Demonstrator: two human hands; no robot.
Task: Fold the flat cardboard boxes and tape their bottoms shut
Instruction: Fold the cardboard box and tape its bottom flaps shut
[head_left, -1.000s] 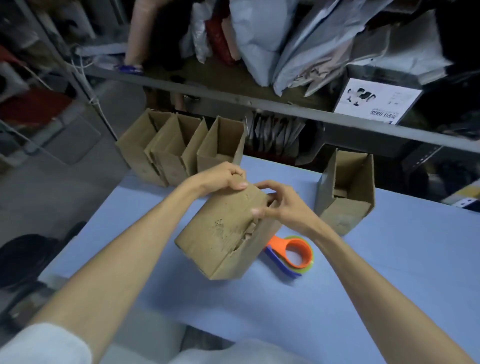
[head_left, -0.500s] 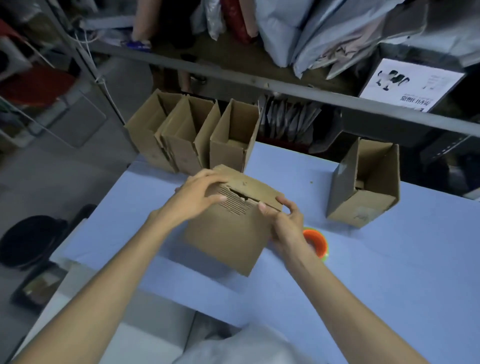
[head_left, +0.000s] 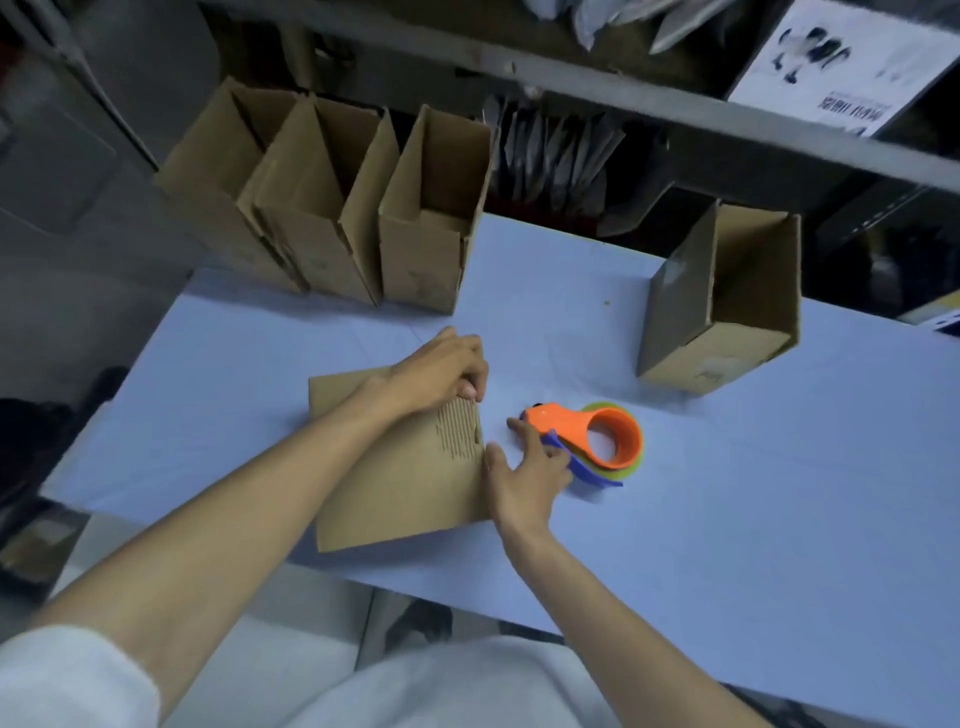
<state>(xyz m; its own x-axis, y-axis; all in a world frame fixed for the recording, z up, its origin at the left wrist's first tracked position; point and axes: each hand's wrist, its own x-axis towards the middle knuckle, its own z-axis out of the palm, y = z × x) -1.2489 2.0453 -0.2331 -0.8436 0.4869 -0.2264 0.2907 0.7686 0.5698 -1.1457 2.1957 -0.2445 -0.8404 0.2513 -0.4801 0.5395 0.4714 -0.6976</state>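
A brown cardboard box (head_left: 400, 483) stands on the blue table (head_left: 753, 519), its folded end up and a torn patch of bare corrugation near its far right corner. My left hand (head_left: 441, 371) presses down on the box's far top edge, fingers curled over it. My right hand (head_left: 524, 478) lies beside the box's right edge with fingers spread, touching the blue and orange handle of the tape dispenser (head_left: 597, 441), which lies flat on the table with its yellow-green roll. I cannot tell whether the fingers close around the handle.
Three folded open boxes (head_left: 332, 208) stand in a row at the table's far left edge. Another open box (head_left: 722, 301) sits at the far right. A metal shelf rail (head_left: 623, 98) with bags and a white printed carton runs behind the table.
The box was tilted between both hands; now it rests on the table. My right hand has left the box and moved right to the tape dispenser. The view has tilted down.
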